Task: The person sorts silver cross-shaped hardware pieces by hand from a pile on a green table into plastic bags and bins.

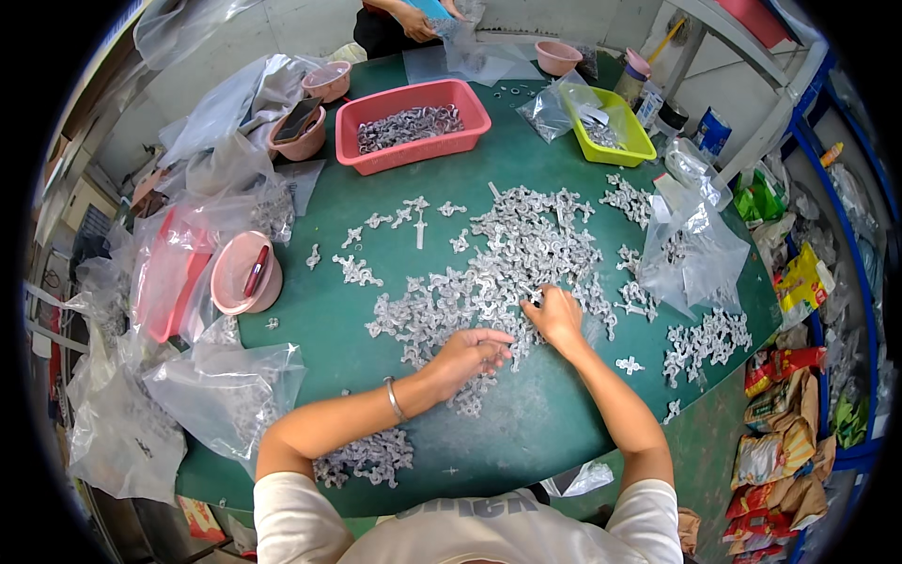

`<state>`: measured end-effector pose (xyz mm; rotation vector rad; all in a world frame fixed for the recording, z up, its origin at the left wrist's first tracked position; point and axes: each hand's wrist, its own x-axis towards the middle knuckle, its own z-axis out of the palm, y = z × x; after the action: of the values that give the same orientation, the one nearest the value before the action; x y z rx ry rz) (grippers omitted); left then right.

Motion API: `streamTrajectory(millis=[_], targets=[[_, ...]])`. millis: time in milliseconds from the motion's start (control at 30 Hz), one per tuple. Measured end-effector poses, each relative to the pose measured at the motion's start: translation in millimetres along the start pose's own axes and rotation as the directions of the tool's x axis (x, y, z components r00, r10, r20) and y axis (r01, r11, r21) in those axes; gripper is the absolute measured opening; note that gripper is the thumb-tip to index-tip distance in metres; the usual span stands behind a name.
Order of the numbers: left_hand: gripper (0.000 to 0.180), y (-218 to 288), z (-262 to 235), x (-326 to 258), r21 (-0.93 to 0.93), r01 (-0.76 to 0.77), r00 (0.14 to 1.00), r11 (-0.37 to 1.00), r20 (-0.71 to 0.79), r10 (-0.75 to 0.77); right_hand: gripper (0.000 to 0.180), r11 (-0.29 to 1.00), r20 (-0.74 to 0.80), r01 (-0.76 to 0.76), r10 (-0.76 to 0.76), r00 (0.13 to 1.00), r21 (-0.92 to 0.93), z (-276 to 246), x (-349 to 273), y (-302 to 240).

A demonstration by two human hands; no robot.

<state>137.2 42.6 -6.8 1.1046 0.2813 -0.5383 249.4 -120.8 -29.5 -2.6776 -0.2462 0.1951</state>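
Note:
A wide heap of small grey metal castings with lobed ends (526, 235) covers the middle of the green table (376, 197). My right hand (556, 315) dips into the heap's near side, fingers bent down; its fingertips are lost among the castings, so what they grip is hidden. My left hand (470, 359), with a bracelet (395, 399) on the wrist, hovers at the near edge of the heap. Its fingers curl in toward the palm, and whatever they hold cannot be made out. Smaller groups of castings (709, 346) lie at the right, and more castings (371, 458) lie under my left forearm.
A pink tray of metal parts (413, 150) and a yellow-green basket (611, 141) stand at the far side. At left are a pink bowl with a red pen (246, 273) and plastic bags (225, 390). Another bag (691, 254) lies right. Across the table, a person's hands (418, 19) hold something blue.

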Motion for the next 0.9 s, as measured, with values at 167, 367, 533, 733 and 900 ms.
streamTrajectory(millis=[167, 367, 533, 733, 900], targets=[[0.024, 1, 0, -1, -0.054, 0.005, 1.0, 0.999, -0.001, -0.005, 0.032, 1.0, 0.025, 0.006, -0.006, 1.0, 0.026, -13, -4, 6], [0.028, 6, 10, 7, -0.366, 0.003, 1.0, 0.931, -0.024, -0.012, 0.026, 0.868, -0.019, 0.32, -0.338, 0.941, 0.381, -29, -43, -25], [0.029, 5, -5, 9, -0.36, -0.018, 1.0, 0.933, 0.015, 0.025, 0.024, 0.771, -0.022, 0.255, -0.298, 0.954, 0.584, -34, -7, -17], [0.028, 35, -27, 6, -0.261, -0.061, 0.995, 0.963, -0.088, 0.039, 0.032, 0.95, -0.379, 0.086, -0.202, 0.903, -0.301, -34, 127, 11], [0.021, 73, -58, 16, -0.36, -0.218, 0.954, 0.907, -0.274, 0.12, 0.026, 0.877, -0.317, 0.012, -0.187, 0.93, -0.48, -21, 167, 18]])
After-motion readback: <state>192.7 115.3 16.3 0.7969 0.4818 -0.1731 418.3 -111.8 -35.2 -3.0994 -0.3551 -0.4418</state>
